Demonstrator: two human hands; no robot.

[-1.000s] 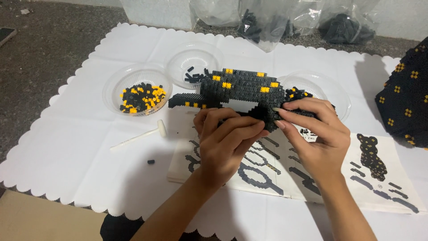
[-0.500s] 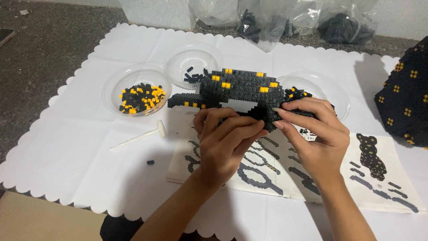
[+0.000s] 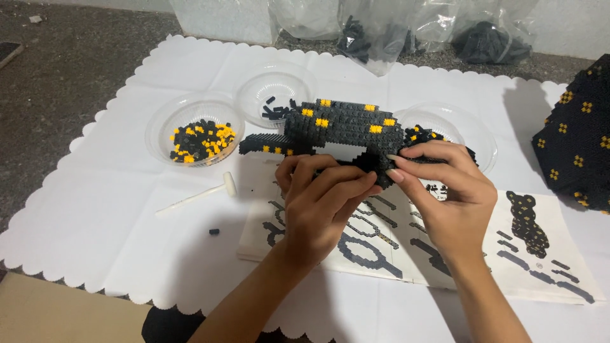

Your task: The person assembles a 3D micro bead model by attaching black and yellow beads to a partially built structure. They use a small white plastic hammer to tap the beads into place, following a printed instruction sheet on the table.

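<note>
A black brick model with yellow spots (image 3: 343,127) lies across the white scalloped mat (image 3: 95,216), above an instruction sheet (image 3: 540,267). My left hand (image 3: 321,203) grips the model's lower front edge, fingers curled under it. My right hand (image 3: 448,190) pinches the model's right end with thumb and fingertips. The part of the model beneath both hands is hidden.
Three clear bowls stand behind: one with black and yellow bricks (image 3: 197,136), one with a few black bricks (image 3: 273,95), one behind the model (image 3: 470,130). A small white hammer (image 3: 197,197) and a loose black brick (image 3: 214,232) lie left. Another black-and-yellow built piece (image 3: 578,146) sits far right; plastic bags (image 3: 375,32) lie at the back.
</note>
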